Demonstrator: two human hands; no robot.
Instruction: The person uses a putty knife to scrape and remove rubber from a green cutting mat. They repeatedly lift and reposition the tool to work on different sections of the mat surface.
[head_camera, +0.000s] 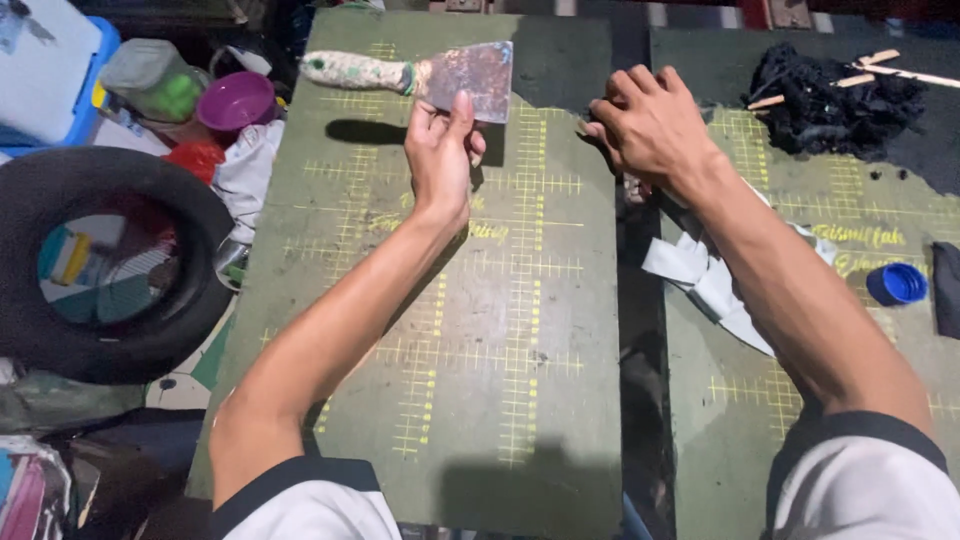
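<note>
Off to the left, over the green cutting mat (480, 400), the left hand (440, 150) pinches the putty knife (440, 72) by its blade edge, handle pointing left; a firmer hold nearer the handle would steady it. The right hand (650, 125) is curled shut at the mat's edge, on what I cannot tell, beside the white strips (700, 270).

A cluttered workshop — gridded cutting mats (500, 330) on the bench, a tyre (100, 265) alongside.

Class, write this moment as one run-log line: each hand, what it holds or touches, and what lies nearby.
left hand: holds scraper by blade | right hand: fist on green mat edge | nearby: white cloth, blue cap
</note>
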